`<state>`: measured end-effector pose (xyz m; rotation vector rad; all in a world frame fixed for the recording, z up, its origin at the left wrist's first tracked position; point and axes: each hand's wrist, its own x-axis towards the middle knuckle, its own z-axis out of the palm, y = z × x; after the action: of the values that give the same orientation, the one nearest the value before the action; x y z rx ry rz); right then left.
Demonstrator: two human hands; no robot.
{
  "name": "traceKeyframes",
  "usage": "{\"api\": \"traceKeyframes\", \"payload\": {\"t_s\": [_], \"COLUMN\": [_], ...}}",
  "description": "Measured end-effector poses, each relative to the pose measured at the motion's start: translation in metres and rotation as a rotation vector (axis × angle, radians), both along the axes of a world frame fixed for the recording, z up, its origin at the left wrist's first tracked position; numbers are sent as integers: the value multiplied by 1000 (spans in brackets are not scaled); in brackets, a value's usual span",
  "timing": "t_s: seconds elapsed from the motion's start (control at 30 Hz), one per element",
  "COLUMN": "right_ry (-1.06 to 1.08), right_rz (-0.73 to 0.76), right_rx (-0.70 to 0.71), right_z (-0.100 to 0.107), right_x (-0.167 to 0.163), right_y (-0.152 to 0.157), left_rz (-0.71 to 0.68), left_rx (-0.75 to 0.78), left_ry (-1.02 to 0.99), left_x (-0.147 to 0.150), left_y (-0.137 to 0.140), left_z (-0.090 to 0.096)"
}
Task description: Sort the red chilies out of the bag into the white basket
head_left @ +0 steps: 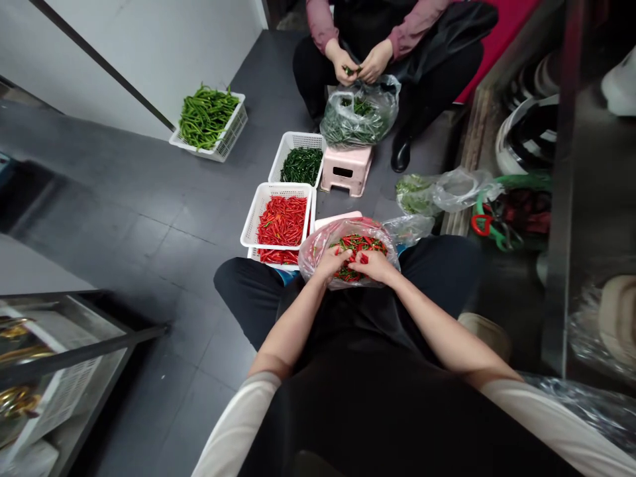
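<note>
Between my knees sits a clear plastic bag (318,240), its mouth spread wide, full of red chili peppers (365,244) with green stems. Over the bag, my left hand (332,262) is closed with its fingertips on a red chili. Close beside it, my right hand (375,266) pinches red chili too, with red showing at the thumb and fingertips. Just left of the bag stands a white basket (248,225) of red chilies (283,222). It rests on another container that also holds red chilies.
Opposite me a seated person's hands (360,65) work over a bag of green peppers (355,122) on a pink stool (348,169). White baskets hold dark green chilies (301,165) and long green peppers (207,118). Red-handled scissors (481,225) lie at a green basket on the right.
</note>
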<state>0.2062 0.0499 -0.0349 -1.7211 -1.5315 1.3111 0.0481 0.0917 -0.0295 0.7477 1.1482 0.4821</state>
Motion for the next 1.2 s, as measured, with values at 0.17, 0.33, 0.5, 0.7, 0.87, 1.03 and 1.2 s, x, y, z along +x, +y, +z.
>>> {"api": "traceKeyframes", "payload": {"t_s": [0.17,0.33,0.5,0.7,0.87,1.03,1.2], "right_ry": [-34,485,563,389,510,900,1168], "right_rz": [106,-217,-262,-450,-537,-620,-688], "right_rx": [251,-44,-184,-38,-49,-388,-582], "right_z": [3,0,1,-14,-13,-10,-11], "right_x": [-4,-2,-13,-22,-14,-19,-30], "right_y": [-4,-6,-2,-3,-6,-1,7], "left_rz": [42,-29,-198,-359,-354,-228,-121], "left_rx": [-337,-351,32,204,245,351,353], "left_ry": [-264,-248,37,3,259,307,240], "left_x": [-5,-15,-6,5,-4,-5,4], "left_y": [9,7,-3,-12,-13,-13,-17], "left_z": [-5,-16,-17,-9,-5,-2,6]}}
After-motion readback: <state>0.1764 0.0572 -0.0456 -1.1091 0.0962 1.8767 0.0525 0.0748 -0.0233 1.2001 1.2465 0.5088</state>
